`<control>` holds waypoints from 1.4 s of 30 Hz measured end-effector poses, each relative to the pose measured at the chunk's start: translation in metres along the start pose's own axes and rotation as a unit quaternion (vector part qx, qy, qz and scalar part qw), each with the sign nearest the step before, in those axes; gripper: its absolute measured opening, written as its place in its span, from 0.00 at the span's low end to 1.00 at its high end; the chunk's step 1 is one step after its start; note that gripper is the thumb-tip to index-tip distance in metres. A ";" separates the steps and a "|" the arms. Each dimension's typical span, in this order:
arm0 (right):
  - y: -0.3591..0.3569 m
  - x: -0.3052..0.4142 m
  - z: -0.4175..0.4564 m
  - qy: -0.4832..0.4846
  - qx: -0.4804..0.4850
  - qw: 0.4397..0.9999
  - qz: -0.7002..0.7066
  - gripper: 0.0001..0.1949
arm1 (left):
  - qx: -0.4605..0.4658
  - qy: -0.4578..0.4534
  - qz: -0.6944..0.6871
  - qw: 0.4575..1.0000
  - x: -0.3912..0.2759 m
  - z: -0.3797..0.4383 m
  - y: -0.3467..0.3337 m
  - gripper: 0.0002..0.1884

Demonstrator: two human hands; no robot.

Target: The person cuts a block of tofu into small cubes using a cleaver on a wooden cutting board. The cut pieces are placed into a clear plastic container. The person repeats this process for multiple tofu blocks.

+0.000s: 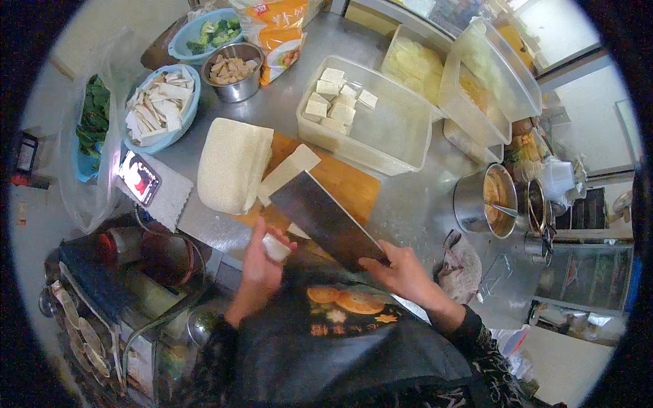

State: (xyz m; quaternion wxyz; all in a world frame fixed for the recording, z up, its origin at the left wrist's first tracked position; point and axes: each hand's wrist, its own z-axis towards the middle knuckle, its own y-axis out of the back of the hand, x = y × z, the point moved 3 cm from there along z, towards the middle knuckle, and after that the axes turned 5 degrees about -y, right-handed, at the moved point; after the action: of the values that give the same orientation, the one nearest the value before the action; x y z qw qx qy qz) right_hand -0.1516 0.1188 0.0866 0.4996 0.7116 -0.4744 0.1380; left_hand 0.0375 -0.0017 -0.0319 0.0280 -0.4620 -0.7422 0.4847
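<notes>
A cleaver (329,219) with a broad dark blade is gripped at its handle end by my right hand (403,270). Its blade reaches over a wooden cutting board (352,188). My left hand (262,268) holds a small white piece (276,248), which looks like tofu, just off the board's near edge. On the board's left side stands a large pale block (229,166), tofu-like, with a cut slab (291,171) lying beside it. Another pale piece shows partly under the blade. Beyond the board, a plastic container (403,137) holds several white cubes (331,102).
Left are a blue basket of white slices (190,115), a steel bowl of chunks (234,92), a basket of broccoli (176,46) and a lit phone (140,178) on a cloth (176,191). A steel pot (467,201) and a crumpled cloth (461,265) lie right; more plastic containers (477,97) stand back right.
</notes>
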 end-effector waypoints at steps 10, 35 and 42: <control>-0.012 -0.011 0.006 0.040 -0.017 0.972 -0.229 0.11 | -0.051 -0.142 0.372 0.916 0.023 0.009 0.012 0.15; 0.000 0.006 0.003 0.006 0.054 0.997 0.063 0.12 | 0.019 0.000 -0.083 0.996 0.004 -0.003 -0.037 0.19; -0.012 -0.006 0.004 -0.002 0.087 0.982 0.169 0.10 | 0.080 0.072 -0.115 0.987 -0.003 -0.010 -0.055 0.16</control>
State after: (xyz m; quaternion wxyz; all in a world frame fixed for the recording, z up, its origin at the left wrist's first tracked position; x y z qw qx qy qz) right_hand -0.1462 0.1193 0.0744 0.4044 0.6620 -0.5753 0.2592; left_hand 0.0076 -0.0026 0.0159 0.1743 -0.4034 -0.7452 0.5015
